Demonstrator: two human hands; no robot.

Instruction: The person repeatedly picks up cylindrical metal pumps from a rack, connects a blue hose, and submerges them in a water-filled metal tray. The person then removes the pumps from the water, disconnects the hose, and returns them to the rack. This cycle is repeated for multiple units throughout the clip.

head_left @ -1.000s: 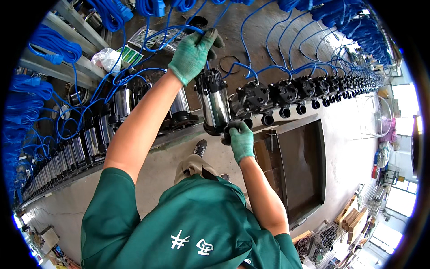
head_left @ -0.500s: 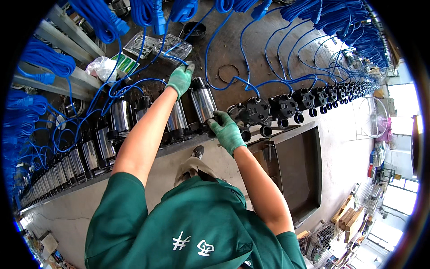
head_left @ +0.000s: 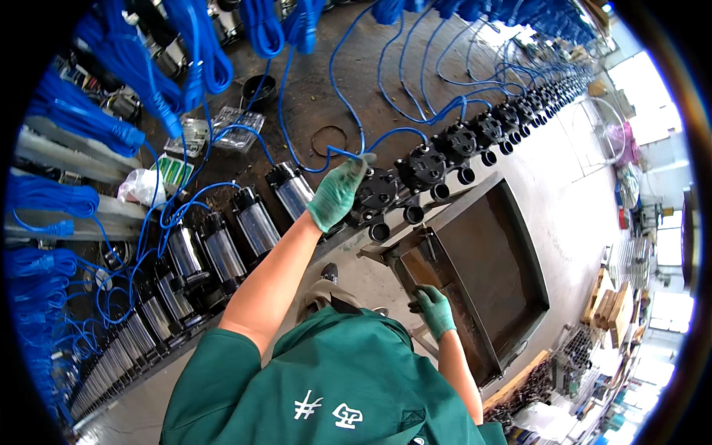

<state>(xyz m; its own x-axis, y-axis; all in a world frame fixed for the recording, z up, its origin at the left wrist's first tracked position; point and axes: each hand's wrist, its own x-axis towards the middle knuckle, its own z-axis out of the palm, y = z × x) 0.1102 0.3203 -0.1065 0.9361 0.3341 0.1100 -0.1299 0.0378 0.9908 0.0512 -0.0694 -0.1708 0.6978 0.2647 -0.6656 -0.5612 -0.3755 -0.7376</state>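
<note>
While my left hand [head_left: 340, 191] is up at a black-topped pump [head_left: 376, 190], my right hand [head_left: 434, 308] is lower down by the big metal tray [head_left: 486, 252], green gloves on both btw. Left one's stretched out, fingers pretty much together, with the tips right at a blue cable [head_left: 341, 151], but honestly I can't tell if they're pinching it or just lined up with it from this angle. Right hand's fingers are loosely bent next to the tray's narrow section, and I can't make out whether there's anything in them. That pump sits at the near end of a row of black tops running off to the right. Just left of my left hand the silver cylinders [head_left: 293, 191] stand in a line, and blue cable bundles [head_left: 259, 30] hang across the top left. Thin dark ring [head_left: 312, 141] on the floor beyond the pump, too.
</note>
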